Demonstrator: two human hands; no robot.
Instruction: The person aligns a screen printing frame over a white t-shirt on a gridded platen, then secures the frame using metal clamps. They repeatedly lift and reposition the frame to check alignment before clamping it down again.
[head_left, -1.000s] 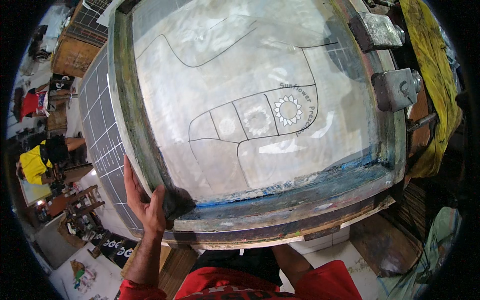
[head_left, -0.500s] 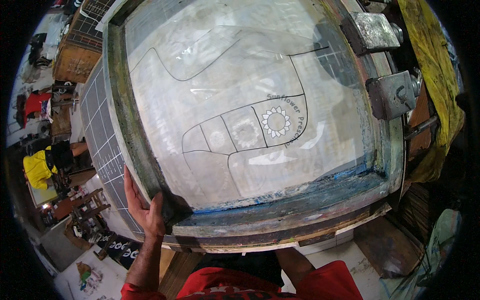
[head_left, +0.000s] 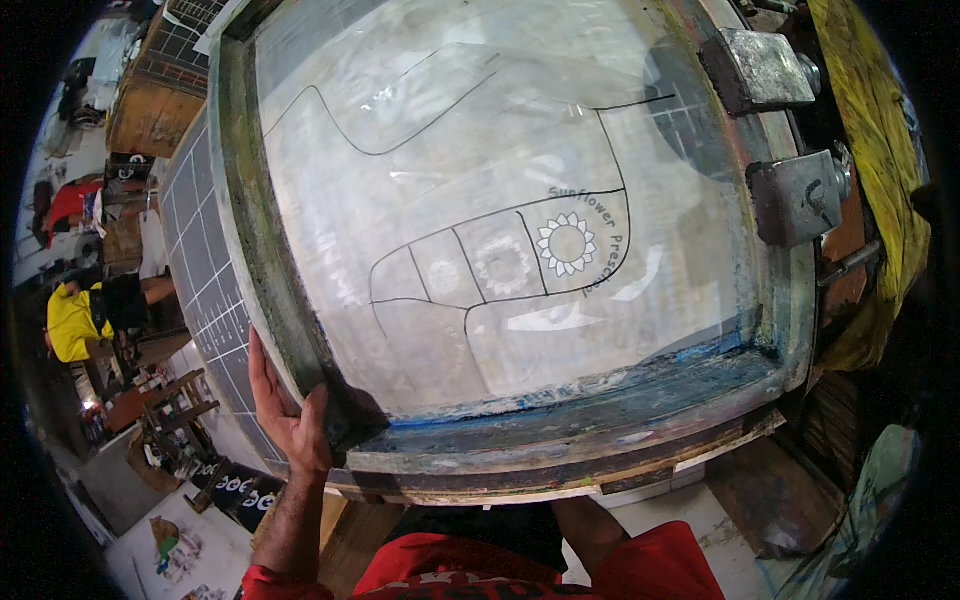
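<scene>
A large wooden screen printing frame (head_left: 258, 215) lies before me, its mesh (head_left: 420, 215) pale and translucent. Black outlines, sunflower shapes and curved lettering show on the mesh, and blue ink stains the near inner edge. My left hand (head_left: 295, 420) grips the frame's near left corner, thumb over the rim and fingers stretched along the outer side. My right hand is hidden; only its arm (head_left: 592, 530) shows, running under the near edge of the frame. Two metal clamp blocks (head_left: 765, 70) hold the frame's right side.
A dark board with white grid lines (head_left: 205, 270) extends left of the frame. Yellow cloth (head_left: 875, 200) hangs at the right, near a greenish sheet (head_left: 885, 490). A person in yellow (head_left: 75, 322) and a person in red (head_left: 70, 205) are far left.
The frame and its clamps appear slightly farther right in the picture. My left hand keeps its grip on the corner. The person in yellow has shifted posture.
</scene>
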